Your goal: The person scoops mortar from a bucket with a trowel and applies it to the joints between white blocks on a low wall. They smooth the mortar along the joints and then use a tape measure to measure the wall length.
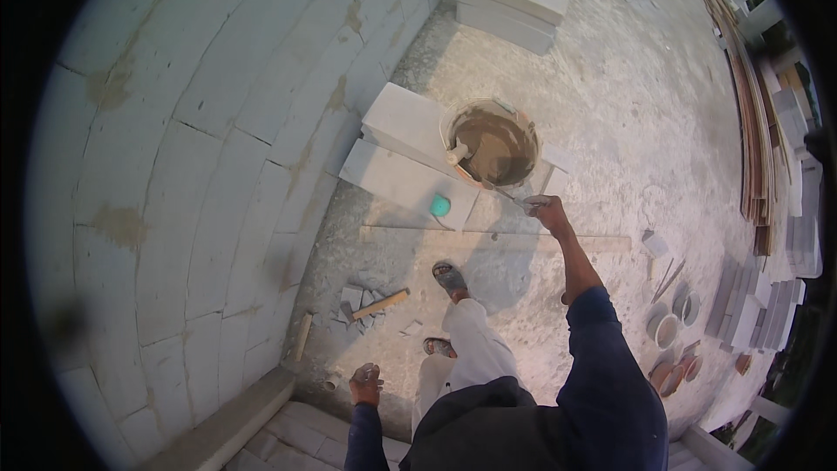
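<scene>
My right hand point(547, 212) is closed around the handle of a thin-shafted trowel point(510, 196). The tool reaches to the near rim of a round bucket point(446, 126), and its blade is hard to make out there. Wet grey-brown mortar point(493, 141) lies inside the bucket, with a pale object point(457, 153) at its left inner edge. Low beside the wall, my left hand point(366, 384) hangs with curled fingers, and I see nothing held in it. Pale blocks point(405, 122) sit left of the bucket, and a turquoise round object point(439, 206) rests on the nearer one point(392, 176).
A pale block wall point(218, 148) rises along the left. A long straight strip point(497, 238) crosses the floor ahead of my feet. Rubble and a wooden piece point(381, 304) lie near the wall. More blocks point(510, 4) stand far ahead; boards point(751, 139) and buckets point(663, 330) line the right.
</scene>
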Tool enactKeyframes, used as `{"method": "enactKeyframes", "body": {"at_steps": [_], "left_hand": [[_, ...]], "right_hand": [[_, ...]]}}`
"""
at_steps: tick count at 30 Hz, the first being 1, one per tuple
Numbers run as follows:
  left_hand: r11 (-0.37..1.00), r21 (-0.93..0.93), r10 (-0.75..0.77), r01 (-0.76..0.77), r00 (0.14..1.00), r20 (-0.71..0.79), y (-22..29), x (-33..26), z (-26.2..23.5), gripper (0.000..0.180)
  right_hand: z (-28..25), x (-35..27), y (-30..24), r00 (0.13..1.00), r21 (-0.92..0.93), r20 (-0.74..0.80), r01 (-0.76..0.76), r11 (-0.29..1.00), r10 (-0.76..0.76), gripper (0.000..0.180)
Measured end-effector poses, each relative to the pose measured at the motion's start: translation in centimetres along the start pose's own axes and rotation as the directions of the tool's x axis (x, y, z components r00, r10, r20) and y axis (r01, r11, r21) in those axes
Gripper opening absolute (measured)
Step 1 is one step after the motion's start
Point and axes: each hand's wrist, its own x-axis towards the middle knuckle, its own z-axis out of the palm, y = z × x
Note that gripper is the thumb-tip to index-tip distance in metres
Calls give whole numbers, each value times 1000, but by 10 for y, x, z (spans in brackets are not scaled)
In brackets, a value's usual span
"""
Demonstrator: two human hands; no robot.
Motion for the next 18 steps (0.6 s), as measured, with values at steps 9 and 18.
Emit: {"method": "enactKeyframes", "body": {"at_steps": [9, 18], "left_hand": [[995, -98, -43, 32, 993, -114, 41, -15, -13, 37], [911, -396, 3, -112, 964, -266, -10, -130, -62, 41]], "right_hand": [[50, -78, -32, 879, 612, 433, -448, 652, 197, 53], [260, -193, -170, 464, 636, 766, -650, 416, -445, 44]]}}
